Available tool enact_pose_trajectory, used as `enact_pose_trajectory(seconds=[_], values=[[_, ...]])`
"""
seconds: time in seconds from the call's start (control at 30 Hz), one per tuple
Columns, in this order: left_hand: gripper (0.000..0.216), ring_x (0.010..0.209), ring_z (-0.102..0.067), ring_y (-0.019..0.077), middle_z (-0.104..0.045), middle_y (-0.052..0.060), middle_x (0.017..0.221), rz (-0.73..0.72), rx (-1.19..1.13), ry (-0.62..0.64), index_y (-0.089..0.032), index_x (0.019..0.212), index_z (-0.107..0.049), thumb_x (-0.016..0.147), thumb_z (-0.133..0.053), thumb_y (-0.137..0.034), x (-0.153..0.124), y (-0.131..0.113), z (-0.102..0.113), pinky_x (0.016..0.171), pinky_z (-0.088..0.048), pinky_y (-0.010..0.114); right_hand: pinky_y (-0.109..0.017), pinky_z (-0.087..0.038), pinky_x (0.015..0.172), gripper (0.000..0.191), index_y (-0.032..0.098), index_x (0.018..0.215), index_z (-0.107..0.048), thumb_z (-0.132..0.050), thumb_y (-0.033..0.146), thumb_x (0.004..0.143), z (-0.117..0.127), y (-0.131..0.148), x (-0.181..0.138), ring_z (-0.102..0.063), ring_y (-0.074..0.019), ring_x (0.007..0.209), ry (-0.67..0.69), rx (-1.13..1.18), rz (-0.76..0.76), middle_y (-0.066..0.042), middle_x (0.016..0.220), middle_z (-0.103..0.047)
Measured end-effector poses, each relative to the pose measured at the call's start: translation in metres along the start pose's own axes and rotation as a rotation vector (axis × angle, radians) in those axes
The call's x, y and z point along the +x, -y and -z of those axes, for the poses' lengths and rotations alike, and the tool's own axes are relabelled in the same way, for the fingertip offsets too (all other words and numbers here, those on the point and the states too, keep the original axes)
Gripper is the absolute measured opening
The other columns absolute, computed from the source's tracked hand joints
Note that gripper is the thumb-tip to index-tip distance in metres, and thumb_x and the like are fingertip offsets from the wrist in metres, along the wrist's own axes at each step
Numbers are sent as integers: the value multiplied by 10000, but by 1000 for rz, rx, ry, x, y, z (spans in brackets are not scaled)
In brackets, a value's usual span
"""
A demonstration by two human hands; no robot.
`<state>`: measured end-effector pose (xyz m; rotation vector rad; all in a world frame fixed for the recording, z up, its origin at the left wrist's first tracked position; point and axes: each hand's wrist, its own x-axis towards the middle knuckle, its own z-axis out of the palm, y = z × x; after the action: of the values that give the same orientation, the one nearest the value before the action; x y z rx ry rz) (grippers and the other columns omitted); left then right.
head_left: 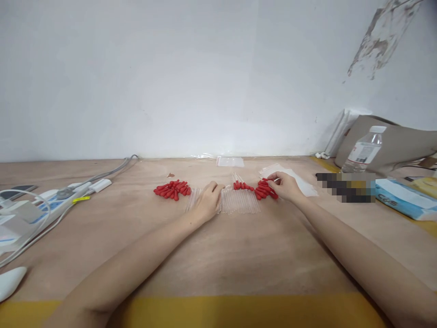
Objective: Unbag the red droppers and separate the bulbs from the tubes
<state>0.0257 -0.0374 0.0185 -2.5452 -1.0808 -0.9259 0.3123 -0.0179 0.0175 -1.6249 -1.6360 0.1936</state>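
My left hand (208,202) rests curled on a row of clear glass dropper tubes (239,202) lying side by side on the wooden table (218,255). My right hand (285,186) pinches a thin clear tube at the pile of finished red-capped droppers (264,189). A few red-capped droppers (243,186) lie at the top of the tube row. A heap of loose red rubber bulbs (173,189) sits to the left of my left hand.
A power strip with cables (54,205) lies at the left, a white object (10,281) near the front left. Clear plastic bags (231,161) lie by the wall. A water bottle (363,152), cardboard (399,141) and a blue tissue pack (406,198) stand at the right.
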Motion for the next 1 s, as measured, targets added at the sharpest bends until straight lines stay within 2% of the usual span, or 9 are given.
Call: enact_pose_trajectory(seconds=[0.2,0.37,0.47,0.6,0.73,0.87,1.0], values=[[169,769,-503,162,-515,55,829,-45,-48,18,-155,838,-508,786,-381,-56,2,-4,-12,721,-455,286,-237,-378,523,200,175,744,-608,-532,349,681,-3,0,1,-502,-114,519,23,-15,2,-9,639,-608],[155,788,-534,164,-550,72,840,-75,-96,43,-145,839,-533,784,-403,-80,-5,-7,-13,743,-469,292,-254,-378,543,284,180,754,-668,-511,413,708,-4,-2,1,-500,-126,542,32,-55,24,-29,694,-627],[134,821,-551,182,-570,94,881,-81,-127,54,-130,868,-554,789,-448,-156,-9,-10,-11,768,-475,313,-253,-387,572,270,186,756,-673,-504,395,723,-5,4,2,-513,-126,567,8,-85,52,-31,761,-645],[226,905,-543,211,-579,117,943,-95,-146,72,-123,944,-561,796,-487,-276,-14,-17,-6,804,-469,340,-239,-392,638,201,197,714,-666,-512,324,728,-12,26,3,-561,-136,678,45,-139,169,-20,777,-661],[347,960,-510,229,-569,119,1026,-108,-114,51,-137,1022,-561,777,-521,-380,-18,-18,3,840,-436,377,-274,-380,675,240,213,752,-678,-528,398,727,-27,57,3,-573,-173,757,104,-280,238,-32,780,-663],[389,1094,-454,254,-535,105,1157,-112,-59,53,-188,1093,-556,780,-517,-415,-22,-11,7,907,-367,428,-351,-363,737,358,200,734,-686,-499,505,732,-45,81,4,-570,-233,822,121,-424,156,-83,804,-657],[399,1229,-349,250,-451,75,1298,-142,-26,144,-242,1181,-513,826,-463,-417,-23,-7,7,1010,-243,469,-421,-332,789,410,158,733,-688,-469,504,751,-60,90,7,-563,-292,877,142,-503,49,-144,831,-649]])
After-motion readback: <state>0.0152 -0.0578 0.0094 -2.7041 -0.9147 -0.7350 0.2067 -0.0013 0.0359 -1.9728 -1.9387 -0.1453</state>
